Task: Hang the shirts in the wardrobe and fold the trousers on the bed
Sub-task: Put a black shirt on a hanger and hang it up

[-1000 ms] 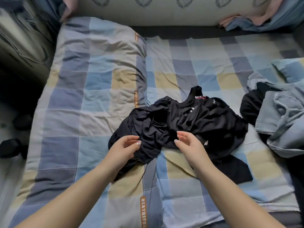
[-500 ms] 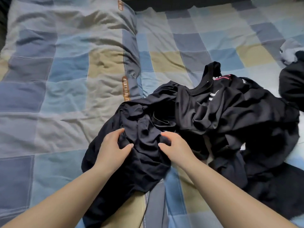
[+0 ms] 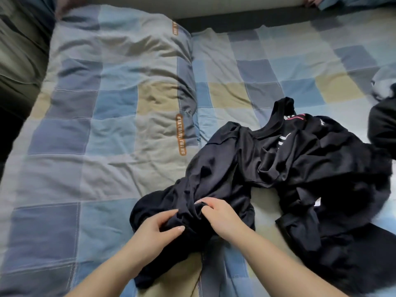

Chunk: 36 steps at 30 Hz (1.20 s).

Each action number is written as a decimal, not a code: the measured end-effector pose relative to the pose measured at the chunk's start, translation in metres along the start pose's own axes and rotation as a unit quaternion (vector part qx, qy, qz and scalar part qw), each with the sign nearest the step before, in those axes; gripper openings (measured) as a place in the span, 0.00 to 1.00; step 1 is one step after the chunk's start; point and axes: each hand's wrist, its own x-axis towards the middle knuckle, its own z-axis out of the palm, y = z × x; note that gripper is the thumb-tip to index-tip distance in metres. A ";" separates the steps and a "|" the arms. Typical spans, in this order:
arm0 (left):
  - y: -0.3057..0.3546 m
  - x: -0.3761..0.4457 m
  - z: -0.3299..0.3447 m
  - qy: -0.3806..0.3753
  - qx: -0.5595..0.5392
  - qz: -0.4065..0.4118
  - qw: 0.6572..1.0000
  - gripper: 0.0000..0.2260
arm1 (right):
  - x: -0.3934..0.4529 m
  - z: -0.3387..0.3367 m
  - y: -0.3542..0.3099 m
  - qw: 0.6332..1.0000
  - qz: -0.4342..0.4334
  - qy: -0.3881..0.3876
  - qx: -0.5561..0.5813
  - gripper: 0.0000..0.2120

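Observation:
A crumpled black shirt point(image 3: 267, 159) with a round neckline, white marks and a pink label lies on the checked bed cover point(image 3: 107, 129), right of centre. Its near, bunched end reaches towards me. My left hand point(image 3: 159, 227) pinches the fabric of that near end with thumb and fingers. My right hand point(image 3: 216, 214) grips a fold of the same bunch right beside it, its fingers curled into the cloth. More black fabric point(image 3: 342, 243) lies spread at the lower right; whether it is part of the same garment I cannot tell.
A folded checked quilt point(image 3: 120, 86) with orange labels fills the left half of the bed. Another dark garment point(image 3: 383, 123) and a pale blue one point(image 3: 383, 86) sit at the right edge. A dark gap runs along the headboard at the top; the bed's left side drops off into shadow.
The view has drawn back a little. Both hands have come closer together and gathered the near end of the black shirt, pulling it towards me into a tighter bunch.

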 end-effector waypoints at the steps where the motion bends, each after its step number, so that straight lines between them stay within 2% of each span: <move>1: 0.006 -0.015 -0.001 -0.003 -0.016 -0.003 1.000 0.14 | -0.016 0.001 -0.011 0.999 0.012 0.000 0.045 0.16; 3: 0.018 -0.041 -0.004 0.001 -0.055 -0.020 0.998 0.13 | -0.043 0.004 -0.030 0.991 0.043 -0.003 0.123 0.17; 7: 0.045 -0.093 -0.012 0.034 -0.110 -0.066 0.991 0.17 | -0.094 0.015 -0.075 0.970 0.089 -0.059 0.220 0.15; 10: 0.063 -0.126 -0.022 0.077 -0.178 -0.079 0.978 0.13 | -0.132 0.026 -0.104 0.960 0.060 -0.104 0.254 0.11; 13: 0.091 -0.155 -0.036 0.108 -0.248 -0.082 0.959 0.09 | -0.164 0.025 -0.132 0.985 -0.058 -0.115 0.118 0.28; 14: 0.103 -0.165 -0.041 0.115 -0.269 -0.083 0.953 0.08 | -0.174 0.025 -0.143 0.989 -0.094 -0.103 0.050 0.30; 17: 0.138 -0.193 -0.053 0.060 -0.311 -0.091 0.944 0.15 | -0.196 0.030 -0.174 0.978 -0.182 -0.051 -0.087 0.26; 19: 0.158 -0.212 -0.059 0.012 -0.282 -0.083 0.956 0.17 | -0.213 0.034 -0.192 0.965 -0.232 -0.034 -0.117 0.21; 20: 0.168 -0.222 -0.062 0.014 -0.266 -0.079 0.961 0.17 | -0.223 0.035 -0.201 0.962 -0.250 -0.034 -0.107 0.19; 22: 0.186 -0.238 -0.066 0.050 -0.248 -0.075 0.965 0.15 | -0.241 0.029 -0.216 0.966 -0.252 -0.039 -0.033 0.17; 24: 0.205 -0.257 -0.070 0.079 -0.228 -0.061 0.968 0.13 | -0.261 0.014 -0.231 0.972 -0.214 -0.041 0.090 0.15; 26: 0.225 -0.270 -0.074 0.091 -0.214 -0.040 0.972 0.14 | -0.274 -0.004 -0.237 0.974 -0.182 -0.016 0.134 0.16; 28: 0.251 -0.286 -0.078 0.082 -0.216 -0.006 0.973 0.17 | -0.290 -0.025 -0.238 0.979 -0.183 0.027 0.082 0.14; 30: 0.282 -0.305 -0.083 0.049 -0.213 0.038 0.975 0.18 | -0.304 -0.042 -0.240 0.977 -0.204 0.050 -0.050 0.13; 33: 0.326 -0.332 -0.088 -0.003 -0.203 0.088 0.975 0.15 | -0.323 -0.057 -0.250 0.951 -0.232 0.038 -0.201 0.25; 36: 0.361 -0.357 -0.091 -0.044 -0.182 0.136 0.973 0.09 | -0.344 -0.060 -0.273 0.925 -0.289 0.119 -0.217 0.35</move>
